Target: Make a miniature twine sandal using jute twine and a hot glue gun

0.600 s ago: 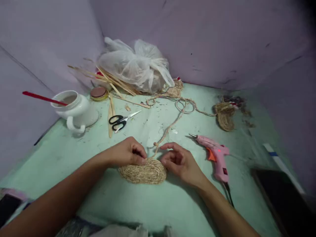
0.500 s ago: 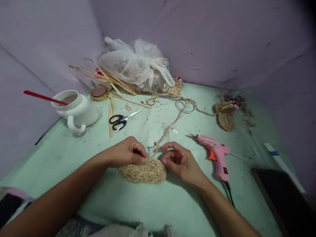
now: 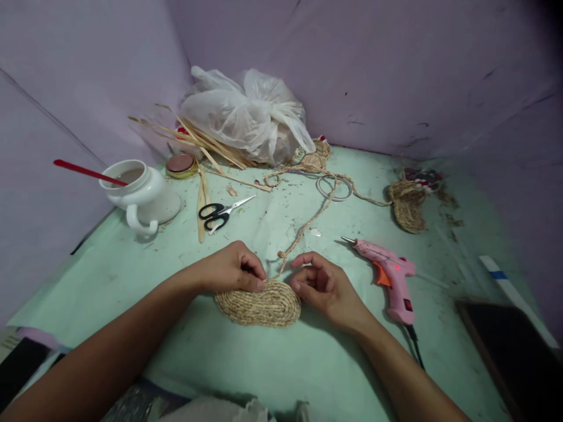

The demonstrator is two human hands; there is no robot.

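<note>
Oval coil (image 3: 259,308) on bench (image 3: 246,357), 5 o'clock from my left hand (image 3: 240,272), 8 o'clock from my right hand (image 3: 323,287); long axis 9-to-3. Left pinches upper edge; right loosely curled at 2 o'clock end, grip unclear. Braided cord (image 3: 303,231) leaves toward 1 o'clock.

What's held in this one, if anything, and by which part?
The left hand holds the coiled oval mat by its far edge. The right hand is at its right end; whether it grips cannot be told.
</note>
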